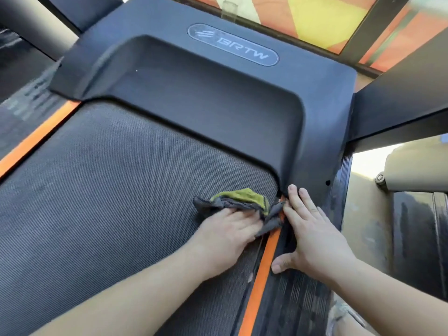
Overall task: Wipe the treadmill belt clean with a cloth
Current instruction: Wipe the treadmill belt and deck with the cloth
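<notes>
One word can be read: "BRTW", in pale outlined capitals on an oval badge (232,44) with a thin light rim. The badge sits on the upper part of the dark plastic motor cover (218,98) at the head of the treadmill belt (109,178). Left of the letters, inside the same oval, is a small emblem of stacked slanted stripes. The left side rail (31,100) carries pale markings that may be lettering, but they are too blurred to read
</notes>
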